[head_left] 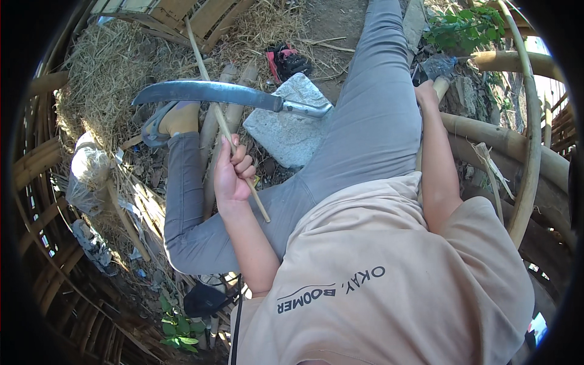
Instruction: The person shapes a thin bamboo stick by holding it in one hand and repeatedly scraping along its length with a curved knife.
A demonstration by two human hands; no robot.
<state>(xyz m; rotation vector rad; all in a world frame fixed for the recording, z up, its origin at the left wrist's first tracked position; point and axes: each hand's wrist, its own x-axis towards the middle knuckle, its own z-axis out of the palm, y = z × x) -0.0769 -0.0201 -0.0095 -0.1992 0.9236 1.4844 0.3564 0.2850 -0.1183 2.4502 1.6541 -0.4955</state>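
Note:
My left hand (234, 167) is closed around a thin wooden stick (226, 129) that slants from beside the crate down over my bent left leg. A long curved blade (201, 91) with a metal handle (307, 108) crosses in front of the stick; its handle end lies on a pale flat stone (289, 131) between my legs. On the other side of my outstretched right leg, my right hand (427, 94) rests against the end of a bamboo pole (441, 85). Its fingers are mostly hidden, so its grip does not show.
A slatted wooden crate (167, 18) stands at the far left over dry straw (109, 85). Two poles (226, 115) lie beside my left foot. Beyond the stone is a red and black item (286, 62). Bamboo poles (499, 137) crowd the right; a plastic bag (90, 170) lies left.

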